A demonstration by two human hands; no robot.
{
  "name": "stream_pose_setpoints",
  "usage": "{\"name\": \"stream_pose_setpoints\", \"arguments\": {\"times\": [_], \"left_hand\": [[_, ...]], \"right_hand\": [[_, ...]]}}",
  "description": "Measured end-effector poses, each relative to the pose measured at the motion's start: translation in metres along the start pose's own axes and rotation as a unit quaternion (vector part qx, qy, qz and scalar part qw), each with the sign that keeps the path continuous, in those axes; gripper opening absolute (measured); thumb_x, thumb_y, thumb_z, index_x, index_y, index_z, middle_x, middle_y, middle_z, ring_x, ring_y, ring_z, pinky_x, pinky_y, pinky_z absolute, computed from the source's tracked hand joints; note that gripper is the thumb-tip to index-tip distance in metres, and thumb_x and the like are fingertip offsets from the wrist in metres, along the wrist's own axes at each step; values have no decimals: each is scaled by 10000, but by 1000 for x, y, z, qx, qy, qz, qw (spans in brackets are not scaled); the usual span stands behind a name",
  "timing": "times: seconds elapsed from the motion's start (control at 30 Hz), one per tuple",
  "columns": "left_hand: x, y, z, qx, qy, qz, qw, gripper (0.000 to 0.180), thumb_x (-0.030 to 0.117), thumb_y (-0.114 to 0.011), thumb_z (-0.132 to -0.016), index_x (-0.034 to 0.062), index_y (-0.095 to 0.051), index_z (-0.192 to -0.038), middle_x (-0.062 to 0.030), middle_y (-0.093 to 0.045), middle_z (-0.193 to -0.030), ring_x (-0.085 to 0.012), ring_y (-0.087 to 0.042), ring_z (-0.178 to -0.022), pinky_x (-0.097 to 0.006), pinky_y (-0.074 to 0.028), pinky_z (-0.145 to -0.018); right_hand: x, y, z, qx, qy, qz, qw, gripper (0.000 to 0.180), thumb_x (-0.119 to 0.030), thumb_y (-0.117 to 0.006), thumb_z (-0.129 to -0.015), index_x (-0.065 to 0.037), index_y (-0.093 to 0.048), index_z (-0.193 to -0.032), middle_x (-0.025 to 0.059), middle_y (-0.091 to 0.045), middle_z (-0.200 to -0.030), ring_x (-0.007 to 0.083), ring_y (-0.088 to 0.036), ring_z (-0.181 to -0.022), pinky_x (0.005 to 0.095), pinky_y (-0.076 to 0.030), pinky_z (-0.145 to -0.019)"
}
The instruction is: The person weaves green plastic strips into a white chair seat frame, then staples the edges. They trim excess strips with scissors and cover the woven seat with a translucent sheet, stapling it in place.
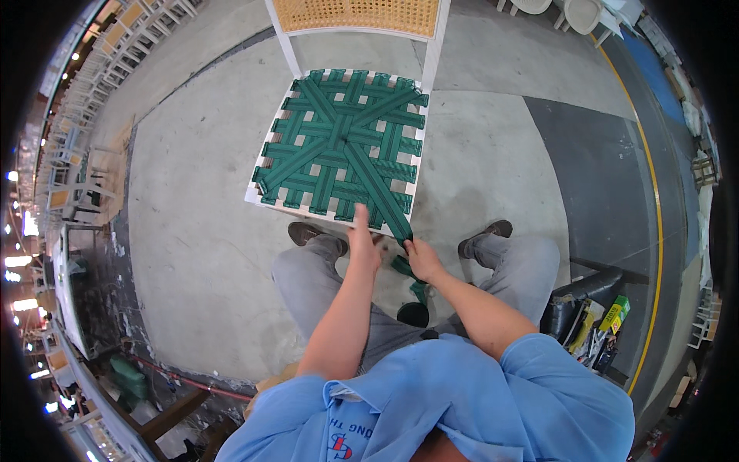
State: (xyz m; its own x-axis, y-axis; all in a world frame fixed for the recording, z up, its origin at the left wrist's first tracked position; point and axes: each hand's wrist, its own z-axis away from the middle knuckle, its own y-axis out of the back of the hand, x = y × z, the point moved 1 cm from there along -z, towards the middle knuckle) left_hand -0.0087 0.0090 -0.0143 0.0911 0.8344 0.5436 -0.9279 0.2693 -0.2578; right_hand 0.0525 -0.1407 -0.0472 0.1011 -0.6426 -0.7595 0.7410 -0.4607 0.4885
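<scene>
A white wooden chair (252,193) stands in front of me, its seat woven from green webbing straps (323,180). Diagonal straps cross over the weave near the middle. One green strap (372,179) slants from that crossing down over the seat's front right corner. Its end is pinched by my right hand (423,260), just off the front edge. At the middle of the front rail, my left hand (363,245) rests with one digit stretched up over the edge and the others apart, partly hidden. Loose green webbing (418,290) hangs below my right hand toward a dark round thing (413,314).
The chair's cane backrest (354,15) rises at the far side. On the right floor sits a black container (583,308) with tools and a green-yellow box (615,314). Rows of white chairs (92,100) line the left. A yellow line (657,223) runs along the right floor.
</scene>
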Motion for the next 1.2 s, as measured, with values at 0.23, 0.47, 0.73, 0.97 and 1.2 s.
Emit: {"name": "stream_pose_setpoints", "arguments": {"times": [0.23,0.47,0.73,0.97,1.2], "left_hand": [[-45,1,24,-69,-104,-555,823,727,646,-596,-898,-36,-699,-1127,-240,-713,-1065,-372,-688,-1027,-475,-515,-875],[-27,-17,31,-33,-147,-740,656,666,574,-446,-1002,-20,-746,-995,-275,-713,-1032,-422,-692,-1003,-493,-521,-893],[-32,-22,22,-115,-257,-862,422,613,492,-364,-1050,33,-755,-946,-177,-748,-910,-378,-724,-868,-520,-541,-780],[-33,-11,12,-64,-304,-849,427,667,499,-376,-1046,-13,-757,-853,-249,-724,-863,-425,-708,-875,-515,-541,-805],[-33,-7,13,-82,-337,-820,455,662,502,-383,-1044,19,-759,-792,-206,-733,-827,-382,-725,-833,-516,-538,-843]], "right_hand": [[12,-13,-1,-89,48,-55,993,337,-257,-435,-1048,19,-618,-1108,245,-687,-1009,368,-643,-958,440,-488,-848],[22,-23,-8,-79,7,-69,994,425,-333,-408,-1041,13,-644,-1111,309,-673,-1052,471,-632,-1034,480,-495,-874],[-8,30,29,-116,-13,141,983,257,-220,-610,-913,-102,-698,-1124,224,-700,-1097,406,-661,-1047,509,-510,-912],[12,226,182,364,2,-6,931,294,-237,-651,-958,-71,-653,-1200,124,-703,-1133,258,-688,-1032,396,-534,-888],[178,333,324,294,-415,152,848,568,-369,-812,-743,26,-681,-1130,200,-708,-1079,332,-673,-1036,422,-522,-895]]}}
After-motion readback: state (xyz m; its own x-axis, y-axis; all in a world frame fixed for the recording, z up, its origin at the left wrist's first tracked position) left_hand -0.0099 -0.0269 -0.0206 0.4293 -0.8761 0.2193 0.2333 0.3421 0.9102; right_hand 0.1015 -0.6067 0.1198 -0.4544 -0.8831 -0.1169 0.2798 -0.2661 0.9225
